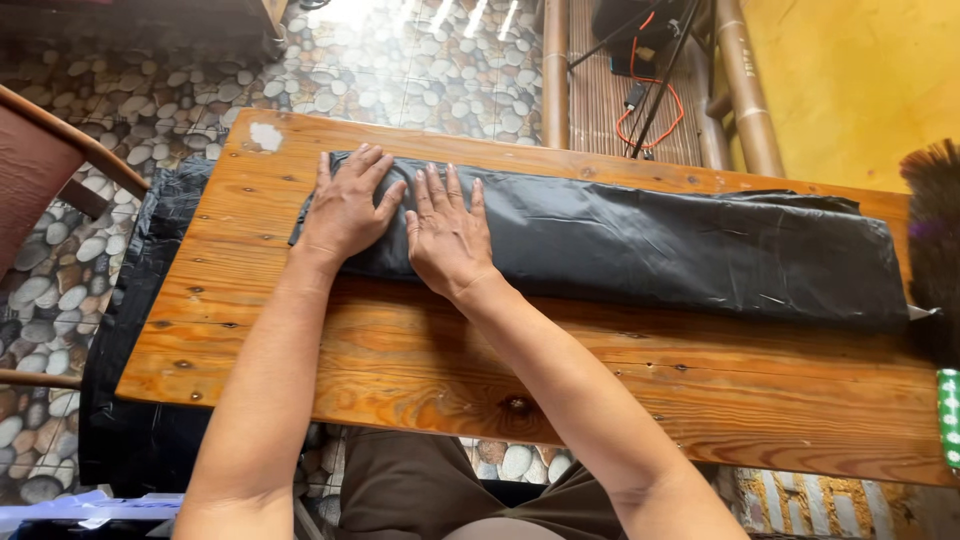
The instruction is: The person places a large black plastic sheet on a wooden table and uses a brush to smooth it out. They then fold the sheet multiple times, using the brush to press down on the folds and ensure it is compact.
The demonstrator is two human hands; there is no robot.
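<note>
Both hands lie flat with fingers spread, gripping nothing: the left hand (345, 208) and the right hand (447, 232) press side by side on the left end of a long folded black plastic sheet (640, 245), which runs along the far edge of the wooden table (420, 360). The plastic looks slick, so I judge it could slide or spring open at the unweighted right end near the broom (935, 240). More black plastic (130, 400) hangs off the table's left edge and might drag.

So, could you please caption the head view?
Both hands, left and right, press flat on folded black plastic sheet atop wooden table.
</note>
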